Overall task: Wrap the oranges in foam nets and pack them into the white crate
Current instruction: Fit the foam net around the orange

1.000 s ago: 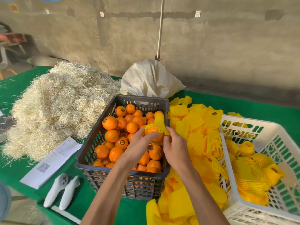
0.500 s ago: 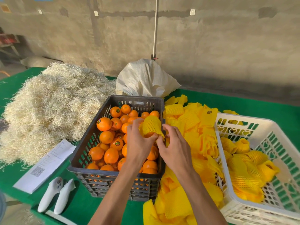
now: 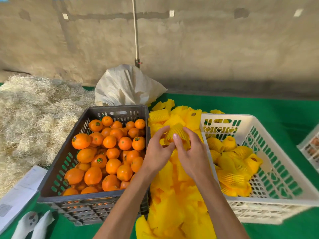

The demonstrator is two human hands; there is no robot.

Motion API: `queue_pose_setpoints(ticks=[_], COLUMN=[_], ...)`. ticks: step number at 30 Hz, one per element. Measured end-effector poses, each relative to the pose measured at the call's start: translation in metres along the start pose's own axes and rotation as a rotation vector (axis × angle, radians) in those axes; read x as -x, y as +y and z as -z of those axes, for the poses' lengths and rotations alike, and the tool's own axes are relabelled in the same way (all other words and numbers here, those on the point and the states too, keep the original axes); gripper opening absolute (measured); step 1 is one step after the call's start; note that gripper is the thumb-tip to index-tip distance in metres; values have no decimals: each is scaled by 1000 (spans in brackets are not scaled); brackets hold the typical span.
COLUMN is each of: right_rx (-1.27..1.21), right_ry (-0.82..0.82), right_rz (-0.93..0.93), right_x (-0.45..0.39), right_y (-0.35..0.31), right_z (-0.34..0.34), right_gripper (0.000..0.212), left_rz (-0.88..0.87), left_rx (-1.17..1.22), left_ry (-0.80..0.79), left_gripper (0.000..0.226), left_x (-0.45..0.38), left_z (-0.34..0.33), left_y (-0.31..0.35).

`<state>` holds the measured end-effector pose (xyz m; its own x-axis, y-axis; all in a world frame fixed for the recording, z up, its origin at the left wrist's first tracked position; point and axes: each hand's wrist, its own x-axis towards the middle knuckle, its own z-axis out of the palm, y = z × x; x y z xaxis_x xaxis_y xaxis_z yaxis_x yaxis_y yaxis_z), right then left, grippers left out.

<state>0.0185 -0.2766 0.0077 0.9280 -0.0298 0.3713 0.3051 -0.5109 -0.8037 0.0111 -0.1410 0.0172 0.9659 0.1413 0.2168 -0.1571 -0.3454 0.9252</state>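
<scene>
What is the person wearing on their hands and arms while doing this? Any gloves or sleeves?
Nothing that shows. The left hand and right hand are bare, with no gloves, rings or watch in view. Both forearms are uncovered right down to the bottom edge of the picture, so no sleeve is visible.

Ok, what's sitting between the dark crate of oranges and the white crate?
In the head view, a pile of loose yellow foam nets fills the gap between the dark crate and the white crate. Both hands work a netted orange above it.
</scene>
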Motion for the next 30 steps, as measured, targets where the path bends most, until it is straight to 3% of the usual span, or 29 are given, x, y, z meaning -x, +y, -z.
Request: queue_pose_setpoints(ticks=[7, 15, 22, 30], right_rx=[145, 101, 72, 123], right_ry=[104, 88, -19, -418], right_rz=[-154, -221, -137, -94], right_x=[1, -7, -16, -14], right_y=[64, 108, 102, 71], right_z=[69, 118, 86, -20], right_gripper=[52, 54, 45, 39], left_rz=[283, 251, 156, 137], left_rx=[323, 330, 248, 94], left_ry=[-241, -299, -185, 29], left_gripper=[40, 43, 29, 28], left_x=[-10, -17, -24, -16], left_z=[-110, -177, -149, -29], left_y=[26, 42, 28, -12])
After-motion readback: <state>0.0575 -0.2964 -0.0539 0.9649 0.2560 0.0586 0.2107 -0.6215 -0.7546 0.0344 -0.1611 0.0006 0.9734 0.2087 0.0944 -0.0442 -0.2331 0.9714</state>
